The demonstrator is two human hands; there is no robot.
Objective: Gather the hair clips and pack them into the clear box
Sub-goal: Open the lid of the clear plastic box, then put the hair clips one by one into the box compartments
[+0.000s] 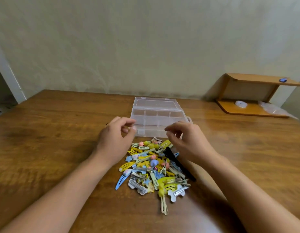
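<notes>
- Nearest the person, on the wooden table (44, 132), lies a heap of hair clips (154, 167): flat metal snap clips, slim pale alligator clips, and small moulded charms shaped like stars, bones and clouds, mostly yellow, blue and pink.
- Its long axis runs from the near edge away toward the box; a long black clip (177, 163) slants across its right side, its near end pointing right.
- Above the heap's far end, the left hand (113, 140) hovers with fingers curled, thumb and forefinger close together at the box's near left corner; whether they pinch anything I cannot tell.
- Opposite it, the right hand (186, 140) is likewise curled, fingertips drawn together by the box's near right corner.
- Just beyond the heap sits the clear box (157, 115), thin see-through plastic split into compartments, its lid laid open away from the person.
- Farther right, against the wall, stands a small wooden shelf (253, 96).
</notes>
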